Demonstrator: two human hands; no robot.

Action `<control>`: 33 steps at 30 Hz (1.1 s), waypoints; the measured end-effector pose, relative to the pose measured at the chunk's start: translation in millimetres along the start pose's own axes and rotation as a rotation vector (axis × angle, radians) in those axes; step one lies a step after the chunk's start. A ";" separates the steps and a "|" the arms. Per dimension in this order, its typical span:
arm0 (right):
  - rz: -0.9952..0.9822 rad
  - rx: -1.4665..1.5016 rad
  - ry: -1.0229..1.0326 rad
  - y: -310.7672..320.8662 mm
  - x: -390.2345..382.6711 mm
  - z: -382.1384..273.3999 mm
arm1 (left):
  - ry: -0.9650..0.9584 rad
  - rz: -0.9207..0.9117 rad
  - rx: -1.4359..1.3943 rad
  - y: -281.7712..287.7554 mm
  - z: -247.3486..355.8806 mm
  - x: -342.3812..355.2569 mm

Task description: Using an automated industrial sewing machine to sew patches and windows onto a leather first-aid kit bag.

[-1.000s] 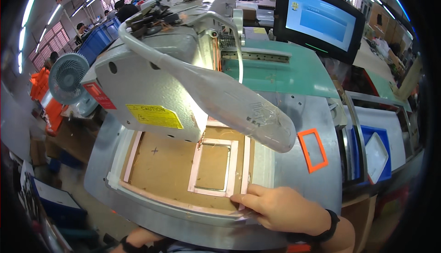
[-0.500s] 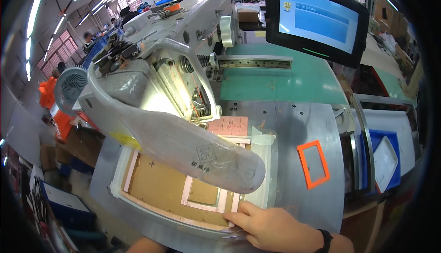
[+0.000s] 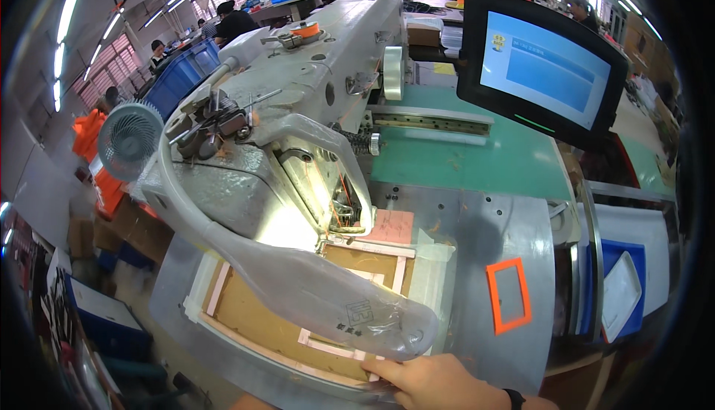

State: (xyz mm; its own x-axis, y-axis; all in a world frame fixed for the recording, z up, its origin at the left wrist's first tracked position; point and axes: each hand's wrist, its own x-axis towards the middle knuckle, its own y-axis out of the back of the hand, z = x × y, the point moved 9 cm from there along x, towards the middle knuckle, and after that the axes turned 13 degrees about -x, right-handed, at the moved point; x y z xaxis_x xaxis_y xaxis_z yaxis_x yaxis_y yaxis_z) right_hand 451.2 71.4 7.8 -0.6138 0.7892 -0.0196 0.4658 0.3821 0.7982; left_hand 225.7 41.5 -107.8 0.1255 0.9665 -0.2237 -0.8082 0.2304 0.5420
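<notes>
At the lower middle, my right hand (image 3: 432, 382) reaches in with its index finger on the near right corner of a brown sewing template (image 3: 272, 328) edged with pale pink strips. Its other fingers curl under, and what they hold, if anything, is hidden. Of my left arm (image 3: 252, 403) only a sliver of skin shows at the bottom edge, with no fingers visible. Above the template stands a large grey sewing machine (image 3: 249, 186), its needle area lit. A long translucent plastic guard (image 3: 328, 298) hangs over the template and hides part of it.
An orange rectangular frame (image 3: 509, 296) lies on the metal table (image 3: 477, 246) to the right. A monitor (image 3: 547, 67) stands behind it. Blue and white trays (image 3: 624, 291) sit at far right, a grey fan (image 3: 129, 140) at left. Several people are in the background.
The view has tilted up, so the scene sits lower. My right hand stays at the template's corner. A thin silver pointed piece seen below its fingers earlier is now hard to make out.
</notes>
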 end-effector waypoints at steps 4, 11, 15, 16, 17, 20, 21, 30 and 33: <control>-0.036 -0.013 0.005 -1.4 1.0 -1.1 | 0.000 -0.003 -0.010 0.3 -0.3 -6.1; 0.003 -0.155 -0.090 20.4 -6.3 -9.9 | -0.092 -0.137 -0.059 4.7 6.8 -33.5; -0.134 -0.582 -0.042 41.2 2.8 -38.1 | -0.164 -0.688 -0.238 7.2 34.2 -83.0; -0.039 -0.608 0.033 47.7 12.4 -43.9 | 0.043 -0.963 -0.197 0.3 16.3 -101.7; 0.055 -0.644 0.097 47.0 27.9 -39.7 | -0.090 -0.939 -0.227 17.5 64.5 -94.4; 0.071 -0.529 0.164 29.8 85.9 -16.4 | -0.346 -0.801 -0.220 59.0 121.7 -80.5; 0.053 -0.498 0.173 24.0 99.5 -10.0 | -0.357 -0.688 -0.226 71.7 134.6 -66.6; 0.061 -0.380 0.121 16.2 113.9 -7.4 | -0.534 -0.187 0.115 71.1 139.5 40.6; 0.040 -0.316 0.188 15.6 88.5 -16.0 | -0.672 -0.163 0.082 61.4 141.9 56.3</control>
State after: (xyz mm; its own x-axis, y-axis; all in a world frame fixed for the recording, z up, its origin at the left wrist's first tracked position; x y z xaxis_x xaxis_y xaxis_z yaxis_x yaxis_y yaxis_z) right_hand 393.9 139.5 28.1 -0.7192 0.6872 0.1024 0.2894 0.1624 0.9433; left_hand 264.9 126.0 27.8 0.5919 0.7731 0.2280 -0.7058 0.3605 0.6098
